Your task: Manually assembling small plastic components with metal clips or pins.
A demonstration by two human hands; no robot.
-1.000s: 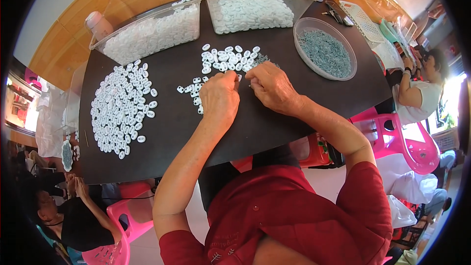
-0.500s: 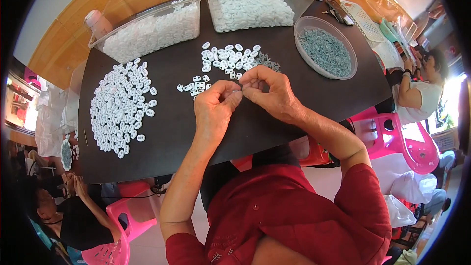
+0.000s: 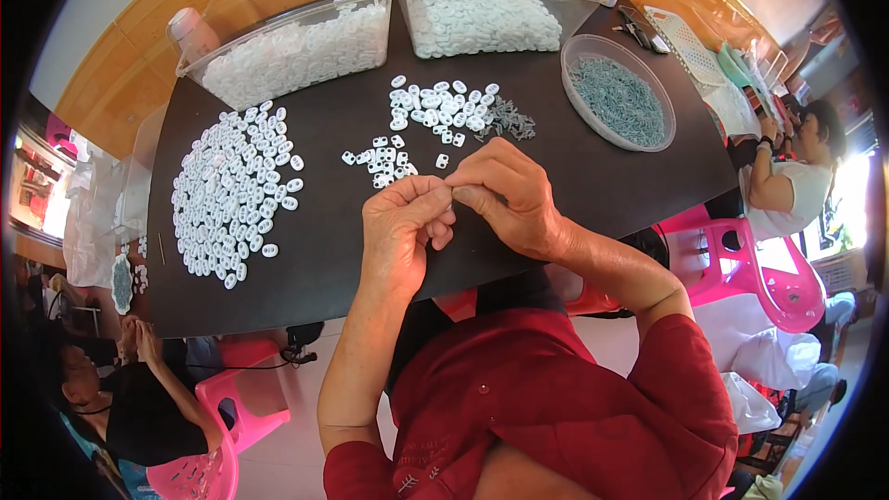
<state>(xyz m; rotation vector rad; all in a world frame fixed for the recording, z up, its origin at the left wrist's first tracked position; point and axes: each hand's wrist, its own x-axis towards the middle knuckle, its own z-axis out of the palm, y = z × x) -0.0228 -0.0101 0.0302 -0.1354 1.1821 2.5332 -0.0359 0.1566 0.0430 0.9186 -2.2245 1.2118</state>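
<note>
My left hand [image 3: 407,218] and my right hand [image 3: 509,194] meet fingertip to fingertip above the dark table, both pinched closed. Whatever sits between the fingers is too small and too covered to name. Just beyond the left hand lies a group of small square white pieces with dark holes [image 3: 384,162]. One such piece [image 3: 442,161] rests apart, close to the right fingers. Farther back are oval white two-holed pieces [image 3: 440,104], with a little heap of grey screw-like pins [image 3: 507,118] beside them.
A wide spread of oval white pieces [image 3: 227,194] covers the table's left. Two clear bins [image 3: 296,60] of white pieces stand at the back. A round tub [image 3: 669,120] of grey pins is at the right. People sit on both sides, near pink chairs [image 3: 787,292].
Both hands have come slightly nearer to me, still joined at the fingertips. The left fingers have curled in more, and more of the square pieces now shows.
</note>
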